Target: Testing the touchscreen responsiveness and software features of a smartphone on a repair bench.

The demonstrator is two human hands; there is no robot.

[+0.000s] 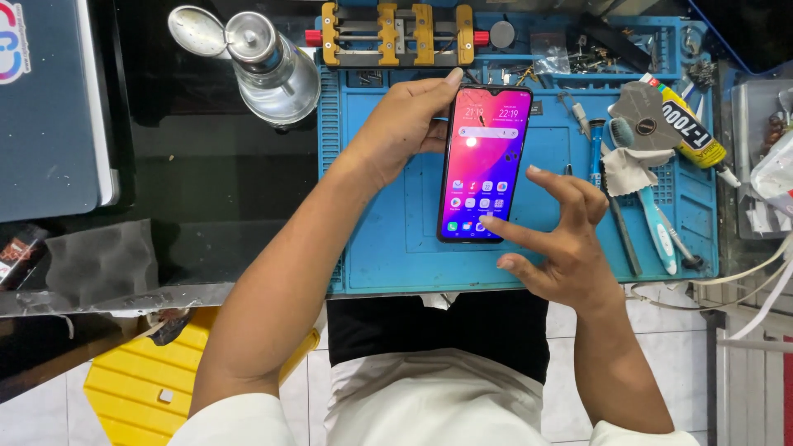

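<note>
Nearest the person, the right hand (555, 248) hovers over the lower right corner of the phone (485, 163), fingers spread apart, with the index fingertip (486, 220) touching the lit glass near the bottom row of icons. The phone is one slim, glossy slab with rounded corners and a pink-to-purple screen, lying on the blue mat (388, 248), which is rubbery, ribbed at its edges and moulded into small trays along its far side. The left hand (405, 124) grips the phone's upper left edge, fingers curled on its side and one fingertip reaching past the top corner.

Right of the phone lie a crumpled white cloth (628, 169), two slim blue-handled tools (657, 227) and one yellow-and-black tube of glue (690, 128) (its nozzle points away from the phone). Beyond the phone's top edge sits one metal clamp (396, 35) with three yellow jaws and red knobs. Left of that, off the mat on dark glass, stands one clear glass bottle (273, 70) with a shiny metal pump top.
</note>
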